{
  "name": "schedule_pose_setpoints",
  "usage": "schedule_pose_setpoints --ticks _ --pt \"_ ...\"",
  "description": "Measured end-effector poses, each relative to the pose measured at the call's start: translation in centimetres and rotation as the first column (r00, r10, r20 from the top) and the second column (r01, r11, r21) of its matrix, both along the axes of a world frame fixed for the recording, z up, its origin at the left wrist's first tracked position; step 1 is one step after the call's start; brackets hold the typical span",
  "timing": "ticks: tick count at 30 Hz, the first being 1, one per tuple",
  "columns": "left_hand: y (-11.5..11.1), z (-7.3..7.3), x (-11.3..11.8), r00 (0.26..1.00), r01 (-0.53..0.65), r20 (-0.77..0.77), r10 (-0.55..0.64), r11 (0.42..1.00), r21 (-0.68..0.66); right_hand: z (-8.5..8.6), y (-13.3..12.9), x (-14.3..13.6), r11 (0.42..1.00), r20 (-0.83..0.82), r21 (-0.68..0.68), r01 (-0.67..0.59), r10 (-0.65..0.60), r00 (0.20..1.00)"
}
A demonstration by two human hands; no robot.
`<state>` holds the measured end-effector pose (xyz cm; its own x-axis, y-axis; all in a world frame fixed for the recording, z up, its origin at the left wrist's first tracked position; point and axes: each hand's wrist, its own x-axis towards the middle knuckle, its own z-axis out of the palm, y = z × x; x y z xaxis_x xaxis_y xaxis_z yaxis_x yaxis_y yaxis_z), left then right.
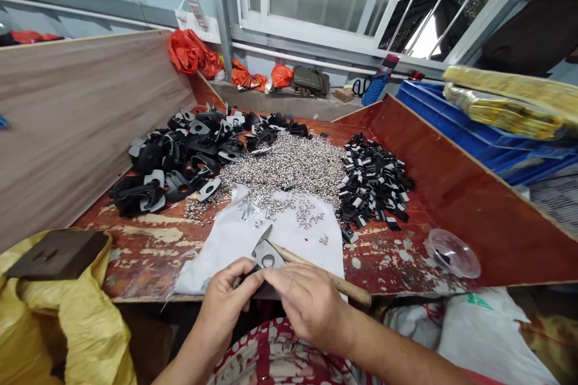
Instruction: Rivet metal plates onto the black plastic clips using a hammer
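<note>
One worktable, as my remote feed shows it: red-brown top, paint worn to pale patches. On it I log:

White cloth, one, creased, centre to six o'clock, bearing loose thin pins toward its far edge.

Small silver beads, large heap, twelve o'clock, near fringe running onto the cloth.

Black-and-grey parts, jumbled heap, ten o'clock.

Small black-and-white pieces, dense heap, two o'clock, touching the beads.

Hammer, one, wooden handle reaching the near edge, five o'clock.

Clear plastic bowl, one, four o'clock, apart from the heaps.
</note>
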<state>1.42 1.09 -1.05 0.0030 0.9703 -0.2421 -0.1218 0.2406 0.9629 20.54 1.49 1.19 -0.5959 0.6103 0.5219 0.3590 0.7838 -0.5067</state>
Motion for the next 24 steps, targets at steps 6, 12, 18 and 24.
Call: schedule_pose_setpoints --ticks 6,12,18,24 --pt "-0.8 -0.4 -1.2 1.0 0.002 -0.006 -0.002 0.999 -0.042 0.0 3.8 1.5 0.883 0.01 -0.433 0.182 -0.197 0.98" --pt "-1.3 -0.1 -2.9 0.99 -0.097 0.097 0.106 0.991 -0.097 0.5 10.8 0.8 0.943 0.359 -0.088 0.322 -0.271 0.893" --pt "-1.7 0.0 -3.3 0.972 -0.142 0.176 0.158 0.985 -0.1 1.5 14.8 -5.3 0.979 0.631 0.023 0.203 -0.172 0.757" --pt "-1.9 -0.4 -3.7 0.967 -0.153 0.19 0.169 0.984 -0.096 0.8 17.1 -9.8 0.989 0.822 0.067 0.132 -0.129 0.555"
